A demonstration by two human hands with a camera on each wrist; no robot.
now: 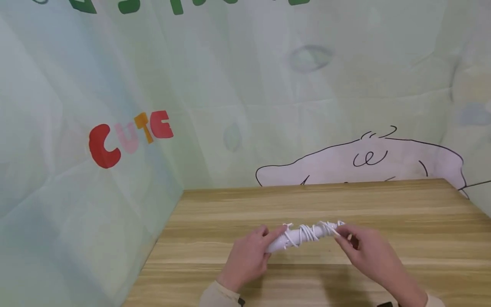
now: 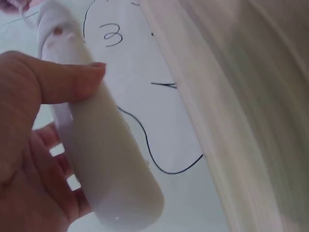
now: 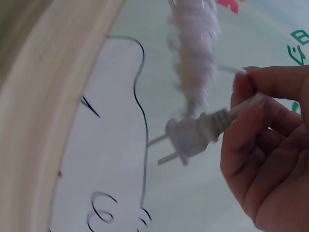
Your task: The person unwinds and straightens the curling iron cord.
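A white rod-shaped electrical appliance (image 1: 294,236) is held up over the table, tilted a little. My left hand (image 1: 247,258) grips its smooth rounded end, thumb across the top, as the left wrist view also shows. White cord (image 1: 307,233) winds in several loops around the rest of the body. At the far end of the appliance, my right hand (image 1: 370,256) pinches the cord between thumb and fingers. In the right wrist view a two-pin plug (image 3: 188,137) sticks out from those fingers, close to the wrapped end, which is blurred there.
A wood-grain table (image 1: 238,213) lies beneath both hands. Behind it and along its left side hangs a pale printed cloth (image 1: 245,94), with coloured letters (image 1: 104,146) and a line-drawn figure (image 1: 330,166) at the table's back edge.
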